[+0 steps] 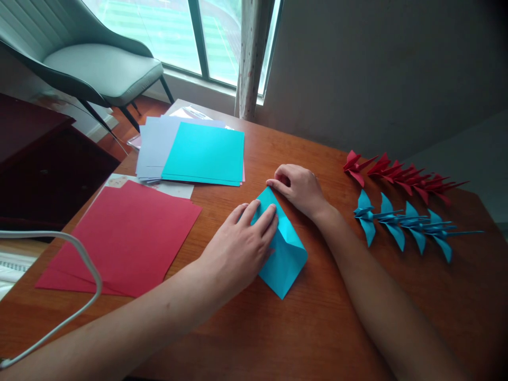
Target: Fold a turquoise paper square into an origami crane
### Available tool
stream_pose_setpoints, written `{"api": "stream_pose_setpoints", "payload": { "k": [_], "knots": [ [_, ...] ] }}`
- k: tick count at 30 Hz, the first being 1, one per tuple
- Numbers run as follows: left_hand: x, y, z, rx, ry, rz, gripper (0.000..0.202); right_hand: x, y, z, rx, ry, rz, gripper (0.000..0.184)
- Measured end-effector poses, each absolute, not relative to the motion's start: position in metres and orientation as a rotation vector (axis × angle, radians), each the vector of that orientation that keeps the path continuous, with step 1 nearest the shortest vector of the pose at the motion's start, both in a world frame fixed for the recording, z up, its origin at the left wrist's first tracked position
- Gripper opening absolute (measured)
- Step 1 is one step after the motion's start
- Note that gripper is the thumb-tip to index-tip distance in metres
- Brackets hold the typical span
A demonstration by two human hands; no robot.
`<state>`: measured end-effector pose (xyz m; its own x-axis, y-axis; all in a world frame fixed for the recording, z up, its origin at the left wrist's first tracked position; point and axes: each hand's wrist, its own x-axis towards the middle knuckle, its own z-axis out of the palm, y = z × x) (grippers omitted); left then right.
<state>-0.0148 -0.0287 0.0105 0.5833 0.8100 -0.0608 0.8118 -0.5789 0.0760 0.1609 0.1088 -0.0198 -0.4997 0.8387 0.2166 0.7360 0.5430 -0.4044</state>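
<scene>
A partly folded sheet of blue origami paper [283, 259] lies on the table in front of me, its near right edge curling up in a soft bend. My left hand [246, 238] rests flat over its left side, fingers stretched and a little apart, covering part of the sheet. At the far tip of the paper, my right hand [299, 185] has thumb and forefinger closed in a pinch on the corner. To the right stand a row of blue paper cranes [413, 222] and, behind it, a row of red paper cranes [405, 177].
Red paper sheets [130, 238] lie on the left of the wooden table [222, 338]. Farther back are blue sheets [206, 153] over pale sheets [153, 148]. A white cable [89, 264] arches at the left edge. A chair [103, 69] stands beyond, near the window.
</scene>
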Motion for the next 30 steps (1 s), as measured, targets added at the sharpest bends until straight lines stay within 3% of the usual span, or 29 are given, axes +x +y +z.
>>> {"api": "stream_pose_setpoints", "payload": {
  "k": [7,16,24,30],
  "knots": [
    [-0.015,-0.028,0.011,2.721,1.399,-0.031,0.056,0.187,0.097,-0.018,-1.078,-2.425,0.585,0.032],
    [-0.017,-0.027,0.013,2.71,1.37,-0.003,0.054,0.206,0.075,-0.003,-1.066,-2.558,0.659,0.027],
    [-0.017,-0.025,0.014,2.721,1.353,0.012,0.055,0.211,0.064,0.0,-1.177,-2.353,0.833,0.022],
    [-0.017,-0.025,0.013,2.707,1.383,0.034,0.057,0.212,0.022,0.012,-1.158,-2.182,1.031,0.048]
  ]
}}
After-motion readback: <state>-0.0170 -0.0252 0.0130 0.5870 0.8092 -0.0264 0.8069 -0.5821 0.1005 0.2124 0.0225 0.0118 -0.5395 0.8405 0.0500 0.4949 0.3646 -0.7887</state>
